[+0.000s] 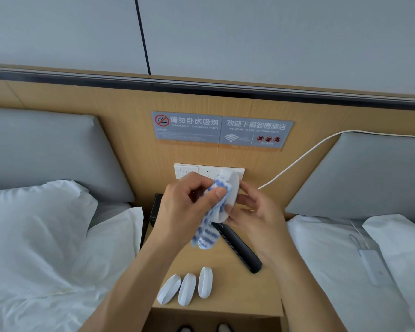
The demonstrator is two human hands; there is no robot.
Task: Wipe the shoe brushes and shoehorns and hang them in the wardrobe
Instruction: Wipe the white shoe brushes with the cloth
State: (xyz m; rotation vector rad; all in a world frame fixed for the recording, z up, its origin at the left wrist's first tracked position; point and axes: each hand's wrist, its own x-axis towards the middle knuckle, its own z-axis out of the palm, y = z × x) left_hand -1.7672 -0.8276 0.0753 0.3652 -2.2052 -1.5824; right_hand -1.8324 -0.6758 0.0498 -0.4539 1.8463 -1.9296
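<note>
White plastic, thin and curved: the shoehorn (pixel 233 188) you hold up over the nightstand (pixel 225 255) looks light and stiff, probably slick once damp. Your right hand (pixel 254 212) pinches its lower end between thumb and fingers; your left hand (pixel 189 200) is curled round the blue-and-white cloth (pixel 211 221), thumb pressing it against the shoehorn's face. Cloth is soft and limp, tail hanging free. Keep the grip low on the shoehorn's narrow end so the broad part stays open to the cloth; squeeze lightly, since thin plastic may flex. Three white shoehorns (pixel 185 288) lie side by side near the nightstand's front edge, close together. Black brush (pixel 240 250) lies diagonally behind them, untouched.
</note>
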